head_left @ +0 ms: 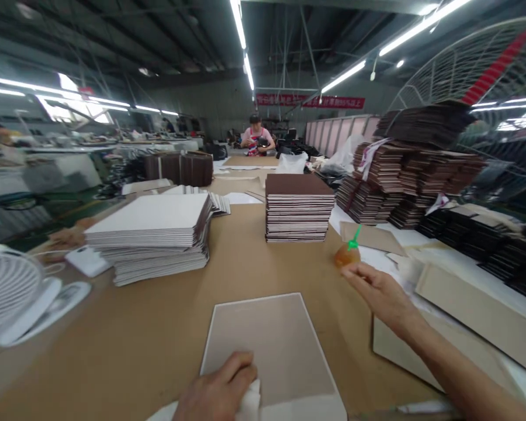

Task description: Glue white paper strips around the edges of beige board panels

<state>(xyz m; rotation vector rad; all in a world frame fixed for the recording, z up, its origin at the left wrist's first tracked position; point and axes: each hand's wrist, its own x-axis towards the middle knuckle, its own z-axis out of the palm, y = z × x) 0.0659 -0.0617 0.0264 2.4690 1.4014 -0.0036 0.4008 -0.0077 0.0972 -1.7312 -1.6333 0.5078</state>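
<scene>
On the brown table in front of me lies a flat greyish-beige panel (267, 339) with a pale edge and a lighter strip along its near end. My left hand (219, 389) rests at the panel's near left, its fingers curled over a folded white cloth (249, 403). Out to the right, my right hand (379, 292) has thumb and fingers pinched at the base of a small squeeze bottle (347, 256). Amber contents and a green pointed nozzle mark this bottle, which leans slightly right. Whether its base touches the table is hidden by my fingers.
Stacked white-topped panels (158, 228) stand left, a dark brown-topped stack (298, 204) ahead. Beige boards (477, 316) lie under and beside my right forearm. At left are a small white fan (9, 292) and a white device (87, 261). A person (258, 137) works at the far end.
</scene>
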